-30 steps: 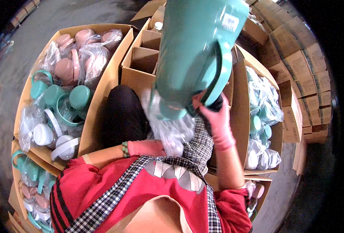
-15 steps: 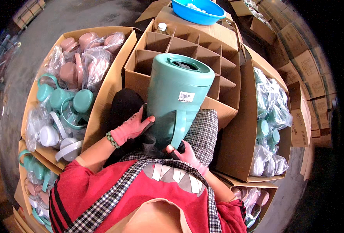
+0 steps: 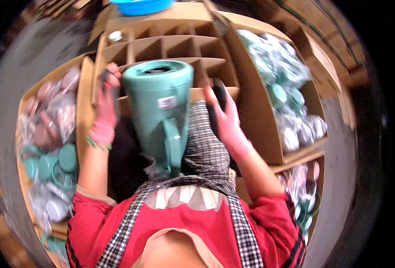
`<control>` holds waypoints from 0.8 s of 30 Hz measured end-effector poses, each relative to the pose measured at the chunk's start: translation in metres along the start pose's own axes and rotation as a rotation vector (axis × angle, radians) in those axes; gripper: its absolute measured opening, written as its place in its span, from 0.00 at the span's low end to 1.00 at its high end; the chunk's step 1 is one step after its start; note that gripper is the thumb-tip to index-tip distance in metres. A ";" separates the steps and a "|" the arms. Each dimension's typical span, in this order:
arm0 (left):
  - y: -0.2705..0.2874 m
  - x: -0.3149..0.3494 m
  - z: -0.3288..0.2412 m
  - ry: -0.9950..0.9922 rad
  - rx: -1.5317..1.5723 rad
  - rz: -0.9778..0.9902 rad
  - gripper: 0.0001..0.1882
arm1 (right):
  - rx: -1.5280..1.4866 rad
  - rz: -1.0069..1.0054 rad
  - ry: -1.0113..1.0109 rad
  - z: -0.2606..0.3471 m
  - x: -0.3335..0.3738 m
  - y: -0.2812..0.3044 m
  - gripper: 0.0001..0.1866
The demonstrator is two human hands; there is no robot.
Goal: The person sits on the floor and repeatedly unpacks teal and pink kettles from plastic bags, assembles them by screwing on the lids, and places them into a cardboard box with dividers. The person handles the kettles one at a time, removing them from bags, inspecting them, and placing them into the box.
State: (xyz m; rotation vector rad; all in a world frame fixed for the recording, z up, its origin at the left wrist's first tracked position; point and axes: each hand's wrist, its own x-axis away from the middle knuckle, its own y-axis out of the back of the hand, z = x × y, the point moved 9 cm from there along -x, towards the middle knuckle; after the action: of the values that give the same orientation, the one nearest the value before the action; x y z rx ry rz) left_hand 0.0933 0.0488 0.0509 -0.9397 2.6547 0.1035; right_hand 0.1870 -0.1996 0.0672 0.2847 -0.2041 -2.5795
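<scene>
A teal thermos jug (image 3: pixel 146 102) rests against my lap between my legs, its round end with a dark central hole facing up. It bears a white label and a handle (image 3: pixel 174 147) on the near side. Clear plastic is bunched at its lower end. My left hand (image 3: pixel 106 105), in a pink and dark glove, is raised left of the jug beside the divided carton, fingers loosely apart and blurred. My right hand (image 3: pixel 224 114), gloved alike, is held up right of the jug with fingers stretched. Neither hand grips the jug.
Ahead stands a cardboard carton with dividers (image 3: pixel 162 47), a capped bottle (image 3: pixel 115 37) in one cell. Beyond is a blue basin (image 3: pixel 144 6). Open cartons (image 3: pixel 85 89) of pink, teal and white lids lie left. More cartons (image 3: pixel 255 102) with plastic-wrapped parts stand right.
Both hands have let go of the jug and moved up and apart, one to each side. My view has swung right, so the jug and cartons sit further left.
</scene>
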 end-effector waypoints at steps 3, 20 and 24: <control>-0.060 -0.024 0.037 0.540 0.623 0.226 0.27 | 0.444 -0.271 0.291 -0.002 -0.060 -0.011 0.26; -0.046 0.002 0.003 0.180 0.322 0.338 0.38 | -0.014 -0.040 0.094 -0.017 -0.069 -0.013 0.24; -0.068 -0.001 -0.002 0.469 0.676 0.424 0.37 | 0.218 -0.165 0.287 0.055 0.018 -0.035 0.24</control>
State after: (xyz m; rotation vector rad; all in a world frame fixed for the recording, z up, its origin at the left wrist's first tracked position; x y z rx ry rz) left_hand 0.1361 -0.0036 0.0557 -0.1841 2.9149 -0.9603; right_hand 0.1418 -0.1747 0.1104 0.7755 -0.3700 -2.6401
